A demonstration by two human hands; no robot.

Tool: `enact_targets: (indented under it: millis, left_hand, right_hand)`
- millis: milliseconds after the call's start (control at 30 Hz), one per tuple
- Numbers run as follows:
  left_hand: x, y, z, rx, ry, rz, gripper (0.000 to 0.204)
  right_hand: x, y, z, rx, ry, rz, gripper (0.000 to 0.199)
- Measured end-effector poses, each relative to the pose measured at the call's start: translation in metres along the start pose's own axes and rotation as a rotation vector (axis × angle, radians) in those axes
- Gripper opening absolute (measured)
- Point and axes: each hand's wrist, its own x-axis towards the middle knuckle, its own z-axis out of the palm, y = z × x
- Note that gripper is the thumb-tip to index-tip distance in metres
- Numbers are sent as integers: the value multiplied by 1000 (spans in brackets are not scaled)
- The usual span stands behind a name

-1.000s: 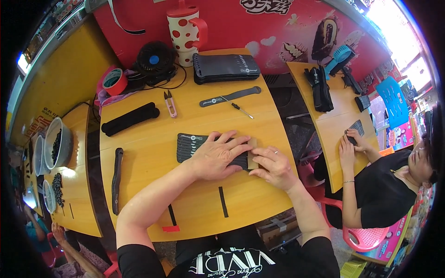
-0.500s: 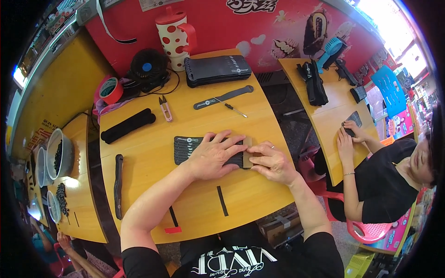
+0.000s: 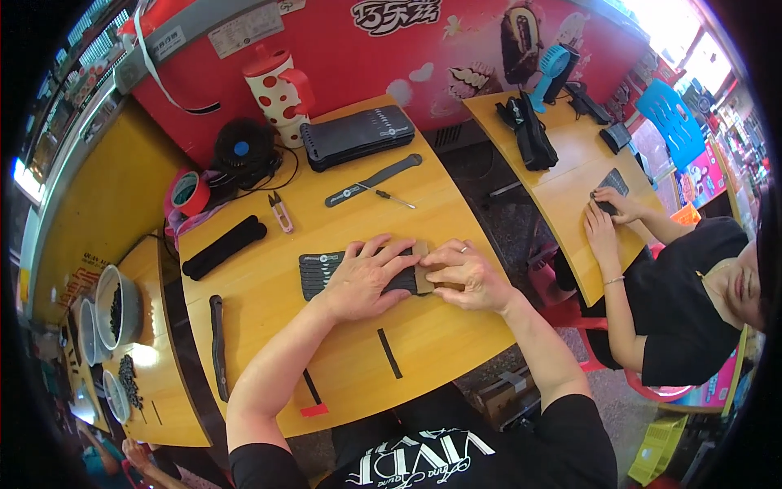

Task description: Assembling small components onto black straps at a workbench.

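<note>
Little has shifted since the earlier frames: both hands stay pressed on the same flat black pouch (image 3: 326, 271) near the middle of the yellow table (image 3: 269, 301), and the co-worker's hands remain on the neighbouring table.

At the far left edge, beyond a dark gap, round metal bowls (image 3: 110, 306) of small dark pieces sit on a lower side table. A long black strip (image 3: 217, 346) lies along the left edge of the main table, and a rolled black bundle (image 3: 224, 246) lies above it. In the back left corner are a red tape roll (image 3: 190, 194) and a small black fan (image 3: 240, 153), with a red-dotted white jug (image 3: 275, 85) behind them. Small snips (image 3: 281, 213) lie just right of the bundle.

The left hand (image 3: 366, 277) lies palm down on the pouch, fingers spread and flat, gripping nothing. The right hand (image 3: 466, 273) touches it at the fingertips, fingers curved down onto a tan cardboard tag (image 3: 422, 273) at the pouch's right end. Whether they pinch the tag I cannot tell.

Toward the back edge lie a stack of black pouches (image 3: 358, 134), a dark flat strip (image 3: 375, 179) and a small screwdriver (image 3: 395, 196). A short black strip (image 3: 389, 353) lies near the front edge.

On the right, well apart, another person's hands (image 3: 607, 216) rest on a dark pouch at the second table (image 3: 562, 196), beside a black bundle (image 3: 533, 130).
</note>
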Motion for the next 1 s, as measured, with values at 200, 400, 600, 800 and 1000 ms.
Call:
enact_targets:
  millis: [200,400,600,800,1000]
  left_hand:
    - [2,4,0,24,-27,-14,59]
    - [1,6,-1,49,-37,-1,59]
    - [0,6,0,61,-27,7,59]
    - [1,8,-3,39,4,5,58]
    - [0,7,-1,62,18,19,60]
  right_hand:
    - [-3,1,-2,-11,7,10,19]
    - [-6,4,-4,-16,134,36,19]
    - [-4,-4,-5,-82,166,127,22]
    - [-5,4,-2,-117,90,51,23]
    - [-6,5,-2,-108,70,58,25]
